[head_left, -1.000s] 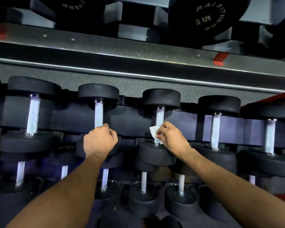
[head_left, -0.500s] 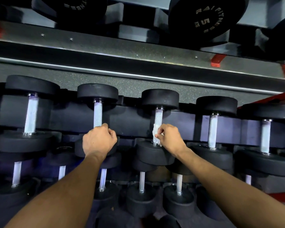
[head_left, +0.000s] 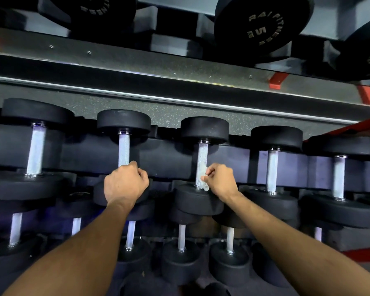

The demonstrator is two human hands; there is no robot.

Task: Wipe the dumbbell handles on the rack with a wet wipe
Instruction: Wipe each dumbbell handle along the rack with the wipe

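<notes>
My left hand (head_left: 125,184) is clenched round the lower end of the second dumbbell handle (head_left: 124,149) in the mid row, fingers wrapped tight, knuckles toward the cam; bare knurled steel shows above the fist up to the black top head. My right hand (head_left: 219,180) pinches the wet wipe (head_left: 201,181) against the third handle (head_left: 202,155), low down, just above the lower head (head_left: 198,201). Thumb and index fingertips (head_left: 207,171) curl in on the wipe; other fingers tucked into the palm. The wipe is white, crumpled, wrapped partway on the right side of the bar & hanging down to touch the lower head. Can't tell how far it goes round the back.

Further handles sit left & right of these, untouched, all upright btw black round heads on the rack rail (head_left: 179,86). Upper shelf carries a 5 kg dumbbell (head_left: 263,28), lettering facing me. Lower row of smaller dumbbells shows beneath both forearms.
</notes>
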